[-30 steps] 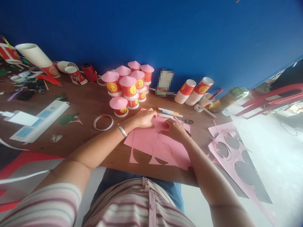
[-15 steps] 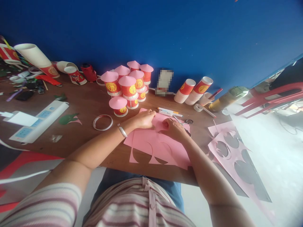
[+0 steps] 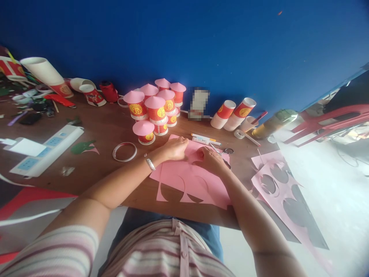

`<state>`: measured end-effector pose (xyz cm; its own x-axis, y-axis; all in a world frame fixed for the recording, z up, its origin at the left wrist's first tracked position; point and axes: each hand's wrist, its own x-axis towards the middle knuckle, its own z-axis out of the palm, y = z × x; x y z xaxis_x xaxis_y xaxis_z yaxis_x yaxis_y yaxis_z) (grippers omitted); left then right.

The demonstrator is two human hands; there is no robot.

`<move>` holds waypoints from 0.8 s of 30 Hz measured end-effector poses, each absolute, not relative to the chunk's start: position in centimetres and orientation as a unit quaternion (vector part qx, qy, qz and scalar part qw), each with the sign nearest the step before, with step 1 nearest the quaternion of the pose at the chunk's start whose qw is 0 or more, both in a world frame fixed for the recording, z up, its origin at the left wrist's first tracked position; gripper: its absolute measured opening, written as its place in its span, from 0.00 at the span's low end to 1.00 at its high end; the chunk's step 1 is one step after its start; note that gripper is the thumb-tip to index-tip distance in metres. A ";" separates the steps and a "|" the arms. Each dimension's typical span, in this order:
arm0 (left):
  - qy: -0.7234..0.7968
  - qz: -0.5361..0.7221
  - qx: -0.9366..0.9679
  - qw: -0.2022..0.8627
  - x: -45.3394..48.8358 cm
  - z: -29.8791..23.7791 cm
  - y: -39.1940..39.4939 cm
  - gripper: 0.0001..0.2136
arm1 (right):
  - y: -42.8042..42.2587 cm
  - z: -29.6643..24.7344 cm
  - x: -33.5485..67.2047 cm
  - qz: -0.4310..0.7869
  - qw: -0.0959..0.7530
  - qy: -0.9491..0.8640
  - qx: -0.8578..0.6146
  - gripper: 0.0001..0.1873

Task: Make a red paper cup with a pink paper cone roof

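A pink paper sheet (image 3: 187,181) with round cut-outs along its near edge lies on the brown table (image 3: 106,127) in front of me. My left hand (image 3: 173,148) and my right hand (image 3: 211,159) both rest on the sheet's far part, fingers curled and pinching a small piece of pink paper (image 3: 192,152) between them. A silver bracelet (image 3: 150,162) is on my left wrist. Just beyond my hands lie markers (image 3: 205,138) and scissors (image 3: 225,151).
Several red cups with pink cone lids (image 3: 155,107) are stacked behind my hands. A tape ring (image 3: 124,151) and a white power strip (image 3: 46,150) lie to the left. More cups (image 3: 233,111), a bottle (image 3: 273,122) and cut pink sheets (image 3: 285,192) sit right. A blue wall stands behind.
Both hands stay on the pink sheet with hardly any movement. The view has tilted slightly, so everything sits a little lower and to the left.
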<state>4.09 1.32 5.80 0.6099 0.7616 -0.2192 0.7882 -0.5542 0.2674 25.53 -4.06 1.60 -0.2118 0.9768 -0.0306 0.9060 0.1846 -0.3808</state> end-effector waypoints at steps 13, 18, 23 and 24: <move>0.470 0.026 0.832 0.295 3.6 5.2 2.5 0.16 | -4.0 1.7 25.4 0.173 0.117 -0.749 -0.629 0.26; 0.430 0.159 0.790 0.408 3.2 4.5 2.9 0.17 | -3.2 1.0 25.8 0.223 0.180 -0.710 -0.643 0.24; 0.410 0.305 0.654 0.557 2.9 3.9 3.0 0.17 | -2.7 0.5 25.8 0.371 0.369 -0.612 -0.593 0.19; 0.408 0.319 0.632 0.576 2.9 3.8 2.9 0.17 | -2.7 0.5 25.7 0.398 0.399 -0.590 -0.578 0.20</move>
<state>2.94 2.91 3.84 0.4634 0.8836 -0.0669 0.1485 -0.0030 0.9889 25.71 -2.71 0.50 -0.0138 0.9999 0.0102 0.3651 0.0145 -0.9309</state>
